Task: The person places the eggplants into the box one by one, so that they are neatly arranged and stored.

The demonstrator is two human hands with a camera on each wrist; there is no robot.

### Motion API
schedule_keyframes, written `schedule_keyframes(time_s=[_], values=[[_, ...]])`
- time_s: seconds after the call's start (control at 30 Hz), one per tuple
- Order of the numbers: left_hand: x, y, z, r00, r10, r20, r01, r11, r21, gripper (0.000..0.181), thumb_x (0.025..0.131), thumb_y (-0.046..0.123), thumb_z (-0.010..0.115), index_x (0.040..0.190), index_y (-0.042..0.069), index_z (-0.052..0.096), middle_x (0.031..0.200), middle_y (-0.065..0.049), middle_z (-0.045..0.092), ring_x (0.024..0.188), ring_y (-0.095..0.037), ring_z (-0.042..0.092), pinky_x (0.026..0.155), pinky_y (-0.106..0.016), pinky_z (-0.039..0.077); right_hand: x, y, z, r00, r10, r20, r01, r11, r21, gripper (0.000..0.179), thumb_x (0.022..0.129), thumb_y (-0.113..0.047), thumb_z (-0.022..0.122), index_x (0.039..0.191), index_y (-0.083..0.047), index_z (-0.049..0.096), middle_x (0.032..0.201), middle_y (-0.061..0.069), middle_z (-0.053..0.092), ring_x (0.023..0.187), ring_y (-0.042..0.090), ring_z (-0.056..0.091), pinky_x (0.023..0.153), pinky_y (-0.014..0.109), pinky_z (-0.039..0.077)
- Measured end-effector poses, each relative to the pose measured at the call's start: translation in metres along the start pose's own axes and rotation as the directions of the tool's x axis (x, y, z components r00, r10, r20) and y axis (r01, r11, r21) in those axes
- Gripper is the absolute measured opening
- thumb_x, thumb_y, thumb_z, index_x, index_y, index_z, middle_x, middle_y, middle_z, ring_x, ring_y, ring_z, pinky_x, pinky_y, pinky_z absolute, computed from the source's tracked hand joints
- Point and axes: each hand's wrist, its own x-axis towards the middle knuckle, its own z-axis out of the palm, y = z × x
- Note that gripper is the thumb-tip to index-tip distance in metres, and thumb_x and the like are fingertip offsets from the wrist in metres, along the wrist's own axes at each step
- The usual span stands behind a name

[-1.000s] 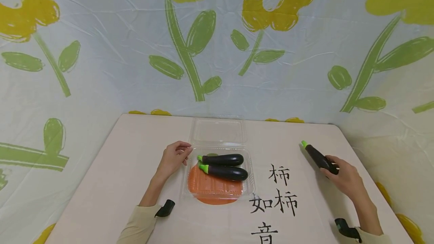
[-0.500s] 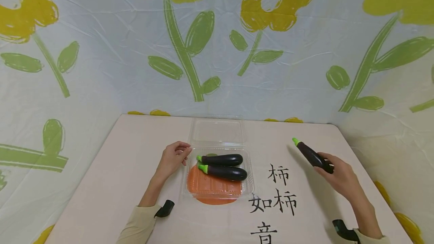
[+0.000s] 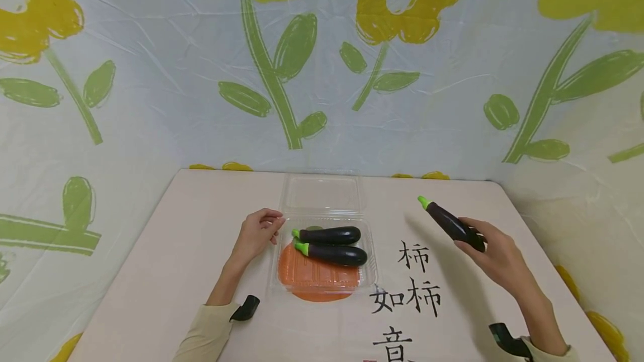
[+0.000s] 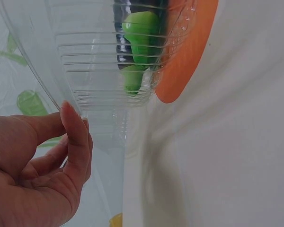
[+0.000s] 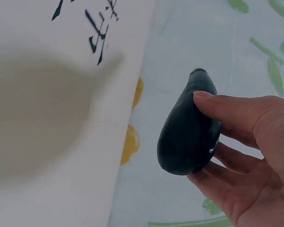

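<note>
A dark eggplant (image 3: 451,224) with a bright green stem is held above the table by my right hand (image 3: 498,253), thumb on one side and fingers on the other. The right wrist view shows the rounded end of this eggplant (image 5: 187,132) toward the camera. Two more eggplants (image 3: 334,256) lie side by side in a clear plastic clamshell box (image 3: 372,281), stems to the left, its lid (image 3: 324,194) folded back open. At the box's left edge, my left hand (image 3: 259,233) pinches the rim between thumb and finger, as the left wrist view shows at the fingertips (image 4: 68,111).
The pale table mat (image 3: 211,205) has black written characters (image 3: 425,298) right of the box and an orange printed shape (image 3: 322,296) under it. A flower-print cloth (image 3: 201,71) hangs behind and around the table.
My right hand has raised the eggplant and carried it left toward the box, its shadow spreading away below. The left hand stays at the box's rim.
</note>
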Motion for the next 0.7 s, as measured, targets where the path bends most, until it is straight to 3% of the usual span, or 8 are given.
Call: schedule_keyframes(time_s=[0.23,0.47,0.7], values=[[0.0,0.002,0.0,1.0,-0.003,0.0,0.003,1.0,0.001,0.024,0.098,0.011,0.071,0.115,-0.005,0.068,0.094,-0.018,0.069,0.059,-0.018,0.062,0.06,-0.033,0.059,0.004,-0.021,-0.001,0.997,-0.072,-0.025,0.072,0.997,-0.003,0.055,0.081,-0.003,0.085,0.132,-0.001,0.064,0.118,0.022,0.068,0.086,0.026,0.06,0.062,0.028,0.043],[0.001,0.001,0.0,1.0,-0.015,-0.001,0.015,1.0,0.001,0.024,0.099,0.012,0.071,0.116,-0.004,0.068,0.095,-0.018,0.069,0.059,-0.018,0.062,0.06,-0.026,0.058,0.01,-0.038,0.004,0.986,-0.16,-0.038,0.161,0.986,0.033,0.057,0.08,-0.001,0.086,0.132,-0.004,0.065,0.121,0.016,0.069,0.101,0.032,0.067,0.077,0.021,0.047],[0.0,0.0,0.001,1.0,-0.021,0.003,0.021,1.0,0.002,0.025,0.099,0.013,0.071,0.117,-0.004,0.068,0.095,-0.016,0.069,0.06,-0.018,0.062,0.06,-0.025,0.057,0.014,-0.054,0.01,0.976,-0.217,-0.018,0.217,0.975,0.05,0.06,0.078,0.001,0.087,0.133,-0.005,0.065,0.122,0.013,0.069,0.102,0.029,0.068,0.077,0.036,0.054]])
